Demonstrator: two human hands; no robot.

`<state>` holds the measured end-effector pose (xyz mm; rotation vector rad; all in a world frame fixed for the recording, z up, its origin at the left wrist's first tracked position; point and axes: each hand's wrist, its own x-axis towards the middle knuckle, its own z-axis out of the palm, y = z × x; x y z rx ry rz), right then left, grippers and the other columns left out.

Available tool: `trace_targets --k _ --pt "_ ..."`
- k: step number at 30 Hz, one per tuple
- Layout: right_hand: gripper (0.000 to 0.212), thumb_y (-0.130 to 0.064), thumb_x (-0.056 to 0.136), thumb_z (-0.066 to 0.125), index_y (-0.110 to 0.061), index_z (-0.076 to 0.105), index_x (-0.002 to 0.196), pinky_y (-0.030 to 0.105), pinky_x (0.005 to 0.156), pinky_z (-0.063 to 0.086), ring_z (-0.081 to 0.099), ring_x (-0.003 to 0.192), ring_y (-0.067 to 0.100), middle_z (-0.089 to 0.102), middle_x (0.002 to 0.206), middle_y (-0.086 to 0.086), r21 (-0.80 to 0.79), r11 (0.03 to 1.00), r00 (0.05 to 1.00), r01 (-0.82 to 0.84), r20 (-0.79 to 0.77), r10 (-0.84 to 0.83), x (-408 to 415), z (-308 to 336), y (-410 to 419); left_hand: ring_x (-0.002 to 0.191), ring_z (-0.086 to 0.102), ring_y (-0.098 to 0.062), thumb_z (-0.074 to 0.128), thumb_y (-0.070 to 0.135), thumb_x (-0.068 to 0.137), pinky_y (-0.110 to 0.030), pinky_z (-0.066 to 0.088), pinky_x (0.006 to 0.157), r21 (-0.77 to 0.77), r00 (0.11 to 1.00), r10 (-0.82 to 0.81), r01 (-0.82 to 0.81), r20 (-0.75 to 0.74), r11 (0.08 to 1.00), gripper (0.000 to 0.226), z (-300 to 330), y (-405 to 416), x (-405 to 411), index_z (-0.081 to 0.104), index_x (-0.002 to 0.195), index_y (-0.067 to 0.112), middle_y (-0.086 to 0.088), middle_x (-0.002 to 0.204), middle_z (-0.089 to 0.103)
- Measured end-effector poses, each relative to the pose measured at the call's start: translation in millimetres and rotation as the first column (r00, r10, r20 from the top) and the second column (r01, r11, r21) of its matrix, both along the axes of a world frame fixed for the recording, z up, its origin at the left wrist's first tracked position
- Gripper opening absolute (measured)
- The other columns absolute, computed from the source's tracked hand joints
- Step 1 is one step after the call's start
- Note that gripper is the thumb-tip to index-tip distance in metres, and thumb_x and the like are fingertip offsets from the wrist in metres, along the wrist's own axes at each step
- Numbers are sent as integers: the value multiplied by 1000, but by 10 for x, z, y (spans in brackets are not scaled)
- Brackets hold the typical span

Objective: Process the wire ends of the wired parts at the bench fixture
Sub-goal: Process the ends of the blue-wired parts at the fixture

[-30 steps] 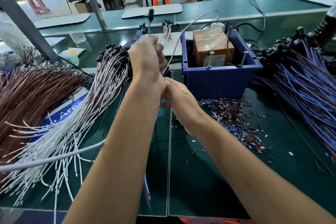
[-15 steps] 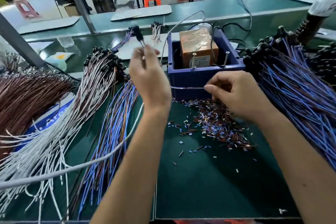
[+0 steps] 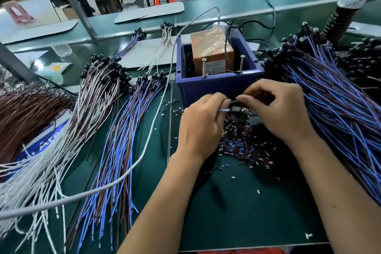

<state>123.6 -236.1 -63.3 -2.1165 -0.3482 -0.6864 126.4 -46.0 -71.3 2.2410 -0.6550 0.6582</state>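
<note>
My left hand (image 3: 201, 126) and my right hand (image 3: 280, 109) meet just in front of the blue bin (image 3: 218, 86). Between their fingertips they pinch one wired part (image 3: 237, 108), a small black body with a blue wire end sticking out to the left. The bin holds an orange taped box (image 3: 212, 51) with two upright screws (image 3: 204, 67) on its front rim. Under my hands lies a heap of stripped insulation bits (image 3: 241, 146). A pile of blue-wired parts (image 3: 340, 109) is spread out on the right.
On the left lie a blue-and-brown wire bundle (image 3: 121, 140), a white-wired bundle (image 3: 68, 146) and brown wires (image 3: 26, 113). A grey cable (image 3: 144, 150) curves across the green mat (image 3: 237, 212) to the bin. A hose (image 3: 338, 20) rises at the far right.
My left hand has let go of the part it held up on the left and come down to the right. Both hands now hold a blue-wired part in front of the bin.
</note>
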Motion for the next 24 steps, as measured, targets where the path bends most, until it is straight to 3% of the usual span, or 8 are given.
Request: trace_targets --k 6,10,13,15,19,24 --pt "16 -30 89 82 -21 76 77 23 56 49 63 57 11 70 64 -7 107 990 988 95 -135 -80 41 -41 -186 76 60 -37 59 20 103 -43 43 62 -66 969 246 -247 -19 967 18 -31 56 30 67 93 7 -10 87 68" --pt "13 -26 86 83 -21 76 76 16 59 46 58 58 2 70 67 -5 116 993 983 -27 -176 47 57 -61 -69 86 64 -33 61 25 102 -46 50 70 -49 994 102 -103 -36 993 16 -2 -25 -14 72 106 13 -5 98 68" --pt "12 -21 88 82 -21 76 78 11 61 46 61 60 -1 73 69 -8 163 978 971 -134 -174 162 55 -82 20 82 63 -31 60 16 101 -48 49 68 -26 999 -34 34 -31 999 13 5 -67 -34 73 104 11 -3 92 66" --pt "13 -23 89 81 -23 77 77 11 60 46 61 59 -2 73 69 -10 216 967 975 -132 -149 166 64 -88 27 80 64 -28 62 11 98 -46 50 70 -69 998 -43 41 -37 997 13 -10 -52 -17 74 101 10 -3 89 69" --pt "22 -34 92 78 -18 78 77 20 60 48 60 57 8 72 65 0 412 911 974 -13 -200 104 90 -111 -15 71 64 -17 63 -2 88 -35 51 67 -228 993 4 -30 -114 973 16 -40 -44 -1 74 90 11 4 77 71" --pt "27 -26 97 73 -8 75 78 13 55 43 53 53 4 66 58 -1 493 870 966 -20 -216 145 73 -87 0 51 50 -5 67 1 91 -16 35 52 -333 954 -76 -26 -291 943 25 -64 -57 6 69 73 17 9 63 66"
